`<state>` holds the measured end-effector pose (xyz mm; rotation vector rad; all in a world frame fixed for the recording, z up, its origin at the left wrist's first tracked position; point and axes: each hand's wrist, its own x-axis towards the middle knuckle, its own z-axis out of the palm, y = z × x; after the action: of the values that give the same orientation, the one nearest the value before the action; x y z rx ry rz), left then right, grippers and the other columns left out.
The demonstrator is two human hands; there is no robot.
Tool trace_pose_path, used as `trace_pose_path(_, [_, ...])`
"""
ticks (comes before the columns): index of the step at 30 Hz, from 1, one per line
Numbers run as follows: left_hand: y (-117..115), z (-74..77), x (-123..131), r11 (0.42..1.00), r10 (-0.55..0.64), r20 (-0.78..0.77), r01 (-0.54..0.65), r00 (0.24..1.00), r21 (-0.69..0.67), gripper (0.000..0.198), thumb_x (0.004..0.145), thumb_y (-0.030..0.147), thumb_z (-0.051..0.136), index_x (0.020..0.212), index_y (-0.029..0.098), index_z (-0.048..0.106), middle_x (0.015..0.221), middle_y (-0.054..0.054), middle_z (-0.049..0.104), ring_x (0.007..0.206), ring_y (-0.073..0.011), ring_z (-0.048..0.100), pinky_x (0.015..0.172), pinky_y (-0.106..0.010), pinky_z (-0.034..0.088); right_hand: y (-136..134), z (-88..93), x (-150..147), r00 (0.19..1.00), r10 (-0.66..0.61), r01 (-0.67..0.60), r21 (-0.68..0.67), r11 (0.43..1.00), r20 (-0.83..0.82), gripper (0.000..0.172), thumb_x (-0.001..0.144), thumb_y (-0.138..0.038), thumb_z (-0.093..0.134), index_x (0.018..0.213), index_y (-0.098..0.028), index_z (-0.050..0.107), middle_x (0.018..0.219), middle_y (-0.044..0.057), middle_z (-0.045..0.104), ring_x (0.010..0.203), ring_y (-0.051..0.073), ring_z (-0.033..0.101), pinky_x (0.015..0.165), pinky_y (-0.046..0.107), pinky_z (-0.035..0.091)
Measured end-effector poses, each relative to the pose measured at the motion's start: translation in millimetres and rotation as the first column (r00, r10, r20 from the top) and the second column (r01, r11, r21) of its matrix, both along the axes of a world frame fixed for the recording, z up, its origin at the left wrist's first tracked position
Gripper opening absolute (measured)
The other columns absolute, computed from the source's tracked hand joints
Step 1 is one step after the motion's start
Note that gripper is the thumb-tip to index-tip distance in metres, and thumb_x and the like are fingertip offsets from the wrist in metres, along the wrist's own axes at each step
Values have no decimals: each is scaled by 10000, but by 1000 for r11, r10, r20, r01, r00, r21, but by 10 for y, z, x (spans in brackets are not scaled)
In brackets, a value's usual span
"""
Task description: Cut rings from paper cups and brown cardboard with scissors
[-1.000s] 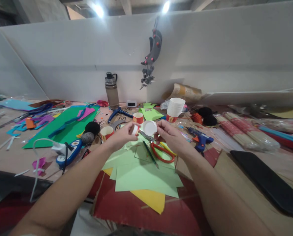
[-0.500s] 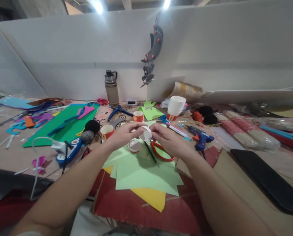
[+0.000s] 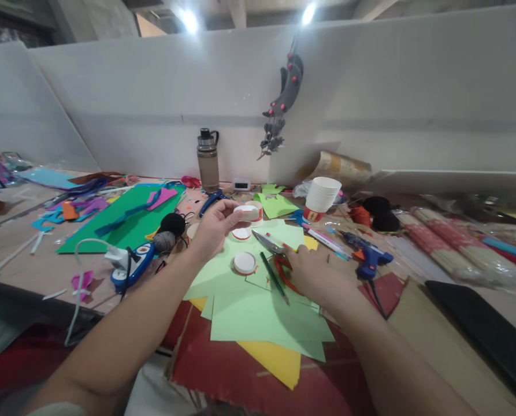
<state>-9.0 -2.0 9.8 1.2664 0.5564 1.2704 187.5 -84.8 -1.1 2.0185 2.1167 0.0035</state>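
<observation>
My left hand [image 3: 218, 230] pinches a small white piece of paper cup [image 3: 246, 212] between thumb and fingers, above the paper. My right hand [image 3: 313, 268] is closed around the red handles of a pair of scissors [image 3: 267, 241], whose blades point up and left. Below the hands lies a cut-off cup bottom [image 3: 244, 262] with a red rim, and a similar red-rimmed white piece [image 3: 241, 233] is just behind it. A dark green pencil [image 3: 274, 277] lies beside the scissors on light green paper sheets [image 3: 258, 318].
Stacked paper cups [image 3: 322, 199], a blue hot glue gun [image 3: 368, 254] and a black phone-like slab [image 3: 478, 329] stand or lie to the right. A bottle [image 3: 208, 164] is at the back. To the left are a power strip [image 3: 134, 266] and green sheet [image 3: 110, 225].
My right hand has let go of the white cup piece and taken hold of the scissors. My left hand keeps the piece, now slightly further back. The view has shifted a little.
</observation>
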Motion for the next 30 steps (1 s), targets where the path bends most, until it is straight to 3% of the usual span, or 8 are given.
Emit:
trace_pose_path(3, [14,18,-22,1000,-4,61,3,998,26,282,739,304,767,884,164,570,982,-66,704,927,-211,691,862,-401,546,53,-19,-49,992,-90,94,49,994,-86,525,804,-101,505,1327,-129,483,1009,194,640,947,322,635,750,381,420])
trace_pose_path(7, [26,57,-61,996,20,83,-27,996,86,264,758,280,750,849,171,529,1211,-86,647,966,-174,674,910,-365,520,100,51,24,902,-87,163,146,976,-422,456,812,-162,524,1267,-170,517,955,145,667,853,267,644,674,319,429])
trace_pose_path(9, [39,70,-81,993,44,89,-54,995,107,268,766,286,744,845,177,512,1235,-85,636,1015,-177,658,917,-353,516,81,80,72,764,32,147,222,964,-645,446,839,-184,487,1285,-192,504,907,98,661,791,218,632,648,292,442])
trace_pose_path(11, [61,67,-99,991,48,108,-61,993,120,278,768,295,741,846,186,497,1219,-77,641,1036,-181,650,921,-358,515,41,84,93,546,143,100,233,967,-826,482,870,-235,449,1351,-204,436,855,53,638,706,176,609,601,269,457])
trace_pose_path(14, [101,42,-125,989,44,136,-62,990,132,268,787,301,723,865,198,488,1203,-64,643,989,-163,661,926,-365,512,-24,71,67,344,217,-28,220,975,-914,552,859,-272,479,1397,-213,373,906,40,628,671,143,587,579,248,476])
trace_pose_path(18, [132,22,-164,983,36,141,-60,989,175,241,818,311,691,878,203,484,1222,-66,625,1056,-170,634,945,-364,498,-79,113,-24,371,207,-126,172,977,-905,439,876,-344,496,1294,-210,502,803,6,604,591,120,563,549,232,480])
trace_pose_path(22, [119,41,-193,973,47,99,-68,994,219,229,838,309,668,884,202,471,1258,-72,609,1005,-166,642,925,-365,495,-123,214,-90,340,88,-84,63,994,-936,382,875,-470,494,1124,-196,591,623,-44,529,443,105,511,431,213,434])
trace_pose_path(30, [8,101,-162,972,-40,49,27,998,235,219,854,309,647,879,196,461,1246,-94,623,1063,-196,619,906,-361,477,-218,299,-174,292,-7,-70,-29,997,-956,271,865,-428,493,958,-201,609,523,-77,417,367,88,445,369,193,366])
